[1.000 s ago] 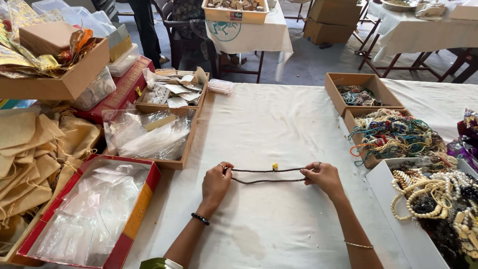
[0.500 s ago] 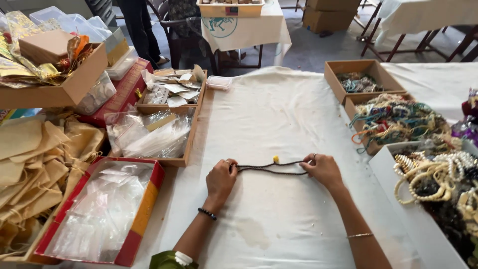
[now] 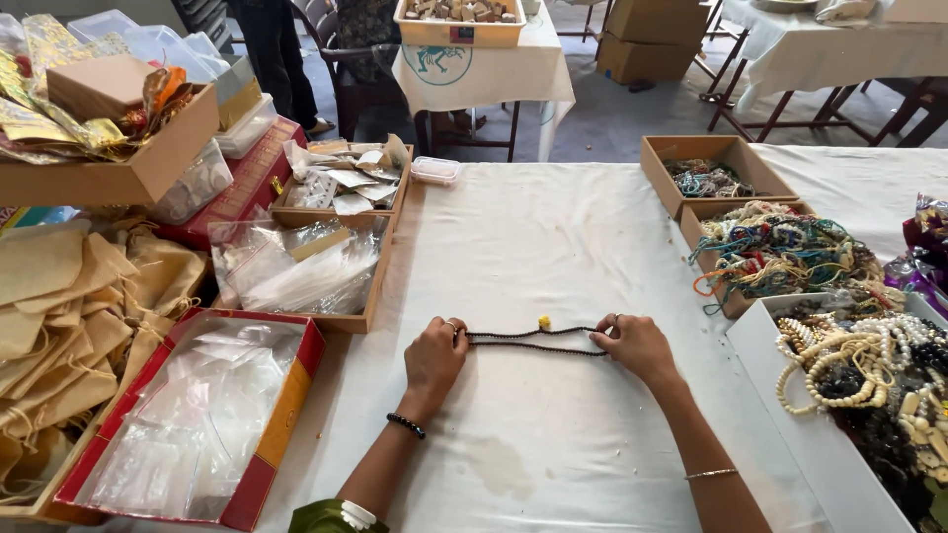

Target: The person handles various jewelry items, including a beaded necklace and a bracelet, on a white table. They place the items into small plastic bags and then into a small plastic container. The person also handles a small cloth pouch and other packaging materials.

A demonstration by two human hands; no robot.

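While both hands rest on a table w/ white cloth (image 3: 553, 247), they hold a dark beaded necklace (image 3: 533, 342) stretched flat between them as a long, narrow loop. Left hand (image 3: 434, 357) is closed on the loop's left end; right hand (image 3: 640, 345) is closed on its right end. A small yellow bead (image 3: 544, 322) sits on the necklace's far strand, approx. midway between the hands. Left wrist wears a dark bead bracelet (image 3: 406, 425); right forearm a thin bangle (image 3: 711, 474).

Left of the necklace: a red box of clear plastic bags (image 3: 197, 424), and beyond it a brown box w/ more clear bags (image 3: 296, 271). Farther left, tan cloth pouches (image 3: 59, 306) lie heaped. Right of the necklace: a white tray of cream and dark bead strings (image 3: 859, 375), and beyond it a cardboard box of multicoloured cords (image 3: 780, 252).
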